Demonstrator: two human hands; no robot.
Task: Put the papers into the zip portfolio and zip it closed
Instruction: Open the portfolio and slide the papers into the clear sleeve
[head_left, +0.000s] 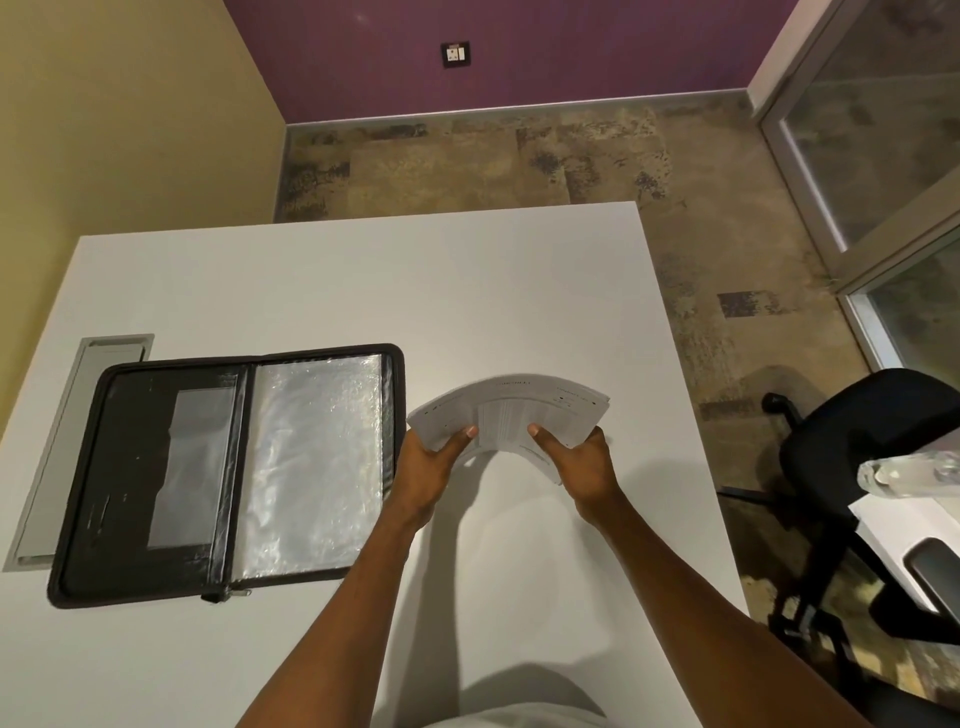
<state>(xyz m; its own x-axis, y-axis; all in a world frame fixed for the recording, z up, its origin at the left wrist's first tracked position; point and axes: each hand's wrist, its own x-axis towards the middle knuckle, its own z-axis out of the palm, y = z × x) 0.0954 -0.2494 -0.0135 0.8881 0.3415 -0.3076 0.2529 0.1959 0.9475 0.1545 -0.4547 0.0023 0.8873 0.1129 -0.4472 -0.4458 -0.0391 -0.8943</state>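
While the papers (511, 415) arch at frame centre, left hand (431, 467) and right hand (579, 462) closed on opposite ends: square edges first. Zip portfolio (228, 473), open, lower left; slide stack in flat.

I am holding the papers (511, 410) above the white table (363, 280), my left hand (428, 470) gripping one end and my right hand (584, 467) the other, so the stack is arching upward. The portfolio (228, 475) (black, unzipped) is lying open flat just left of them.
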